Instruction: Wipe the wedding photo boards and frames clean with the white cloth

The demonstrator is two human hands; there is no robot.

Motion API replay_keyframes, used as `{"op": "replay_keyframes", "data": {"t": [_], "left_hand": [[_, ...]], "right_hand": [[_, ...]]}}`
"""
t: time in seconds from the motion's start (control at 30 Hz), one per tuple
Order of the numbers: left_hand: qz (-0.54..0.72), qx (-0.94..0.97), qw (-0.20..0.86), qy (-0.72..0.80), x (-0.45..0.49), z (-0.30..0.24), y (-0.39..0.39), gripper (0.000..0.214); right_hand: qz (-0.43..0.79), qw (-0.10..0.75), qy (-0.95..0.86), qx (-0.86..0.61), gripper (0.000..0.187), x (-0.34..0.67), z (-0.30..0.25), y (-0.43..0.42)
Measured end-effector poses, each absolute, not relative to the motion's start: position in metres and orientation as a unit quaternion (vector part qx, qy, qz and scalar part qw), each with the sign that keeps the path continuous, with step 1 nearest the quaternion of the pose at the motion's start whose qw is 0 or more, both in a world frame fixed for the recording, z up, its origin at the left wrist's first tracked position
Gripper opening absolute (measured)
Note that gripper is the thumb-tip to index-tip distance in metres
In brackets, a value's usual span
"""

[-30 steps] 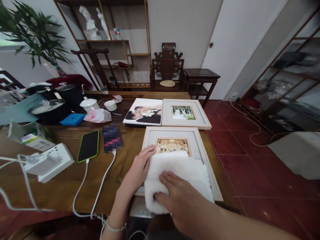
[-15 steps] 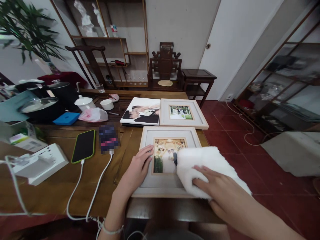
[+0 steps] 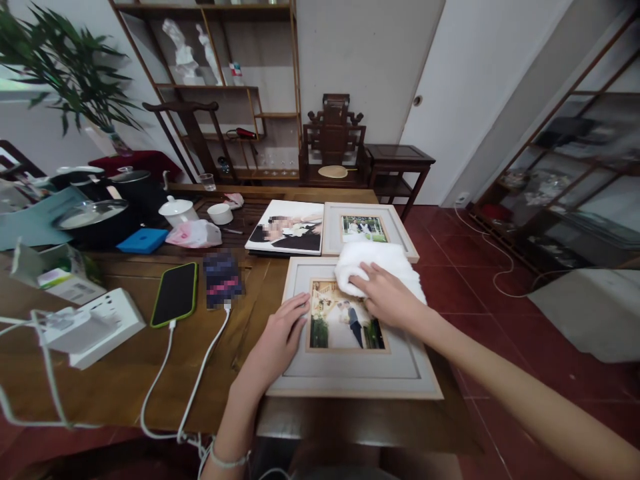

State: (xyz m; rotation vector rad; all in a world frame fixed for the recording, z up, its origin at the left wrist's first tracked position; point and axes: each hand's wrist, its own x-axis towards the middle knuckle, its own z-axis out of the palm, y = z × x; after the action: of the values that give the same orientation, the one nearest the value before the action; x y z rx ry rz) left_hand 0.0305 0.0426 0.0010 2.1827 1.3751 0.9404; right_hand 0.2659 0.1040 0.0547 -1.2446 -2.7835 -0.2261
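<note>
A light wood picture frame [image 3: 350, 377] lies flat near the table's front edge, with a wedding photo inside a pale mat. My left hand [image 3: 283, 333] rests on its left side, fingers stretched out flat and reaching the edge of the photo. Bunched under my right hand [image 3: 387, 293] is a white fluffy cloth [image 3: 377, 257], pressed on the upper right part of the frame. The cloth overlaps the photo's top corner and reaches the near edge of a second picture frame [image 3: 407, 247] behind. Beside that one lies a photo panel [image 3: 265, 233] of a couple.
To the left, a phone [image 3: 175, 293] and a pixelated device [image 3: 223, 280] lie on the table with white charging cables. A white power strip [image 3: 107, 327], blue box [image 3: 143, 241], plastic bag [image 3: 195, 233], lidded white bowl [image 3: 179, 211] and dark pots [image 3: 100, 223] stand farther left.
My right hand has moved the cloth from the frame's lower right up to its top right, uncovering the photo's right side. My left hand stays on the frame; the view has shifted slightly.
</note>
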Motion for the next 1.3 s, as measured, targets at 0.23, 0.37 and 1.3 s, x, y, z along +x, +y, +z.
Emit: {"op": "replay_keyframes", "data": {"t": [0.23, 0.37, 1.3], "left_hand": [[0.337, 0.786, 0.187, 0.484, 0.030, 0.002, 0.044, 0.026], [0.345, 0.785, 0.180, 0.482, 0.030, 0.001, 0.044, 0.026], [0.322, 0.788, 0.202, 0.485, 0.029, 0.002, 0.044, 0.028]], "right_hand": [[-0.059, 0.043, -0.935, -0.346, 0.038, 0.219, 0.054, 0.116], [-0.056, 0.042, -0.931, -0.358, 0.043, 0.221, 0.049, 0.112], [0.032, 0.016, -0.930, -0.365, 0.046, 0.275, 0.052, 0.015]]}}
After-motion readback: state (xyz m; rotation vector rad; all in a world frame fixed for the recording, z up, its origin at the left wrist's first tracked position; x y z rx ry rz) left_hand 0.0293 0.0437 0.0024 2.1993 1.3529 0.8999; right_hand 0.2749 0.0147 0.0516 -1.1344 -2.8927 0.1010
